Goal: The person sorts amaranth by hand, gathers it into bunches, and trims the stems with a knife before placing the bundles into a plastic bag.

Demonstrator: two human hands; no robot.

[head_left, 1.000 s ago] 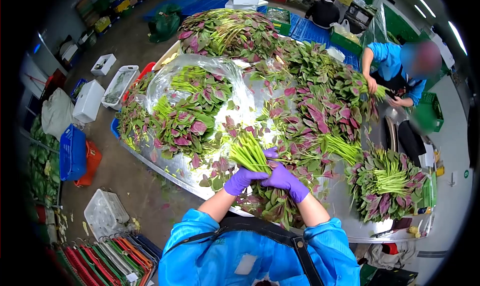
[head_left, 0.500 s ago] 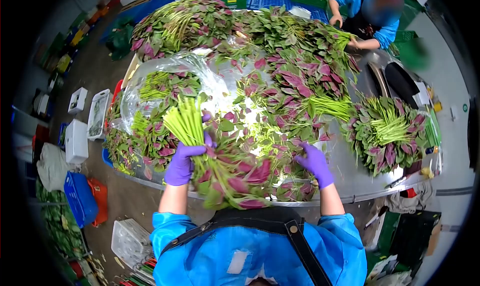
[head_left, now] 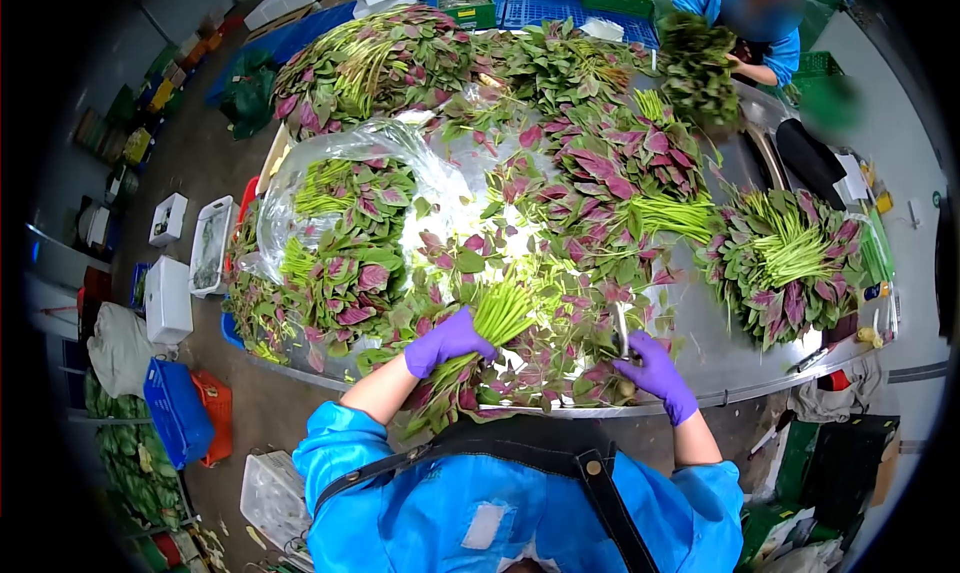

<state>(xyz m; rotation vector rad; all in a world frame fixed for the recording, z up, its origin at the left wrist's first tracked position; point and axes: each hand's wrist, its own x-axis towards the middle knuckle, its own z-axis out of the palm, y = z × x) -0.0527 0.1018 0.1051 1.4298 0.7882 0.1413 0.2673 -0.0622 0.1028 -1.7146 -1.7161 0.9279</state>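
My left hand (head_left: 450,342), in a purple glove, is wrapped round a bunch of red-and-green amaranth (head_left: 503,311). Its pale green stem ends point up and right; the leaves hang below my wrist toward the table's front edge. My gloved right hand (head_left: 655,373) is closed on what looks like a knife (head_left: 621,331), its narrow metal blade pointing away from me. The blade is apart from the bunch, above loose leaves and stem bits (head_left: 560,358) on the metal table (head_left: 690,348).
Left of centre, bundled amaranth (head_left: 350,263) lies in a clear plastic bag (head_left: 390,138). More bundles (head_left: 785,258) lie right and in big heaps at the back (head_left: 375,58). Across the table, a co-worker (head_left: 765,68) in blue holds another bunch. Crates (head_left: 180,413) stand on the floor left.
My left hand has brought its bunch down and right, turning the stem ends rightward. My right hand, open and empty before, now grips the knife. The co-worker has lifted a bunch.
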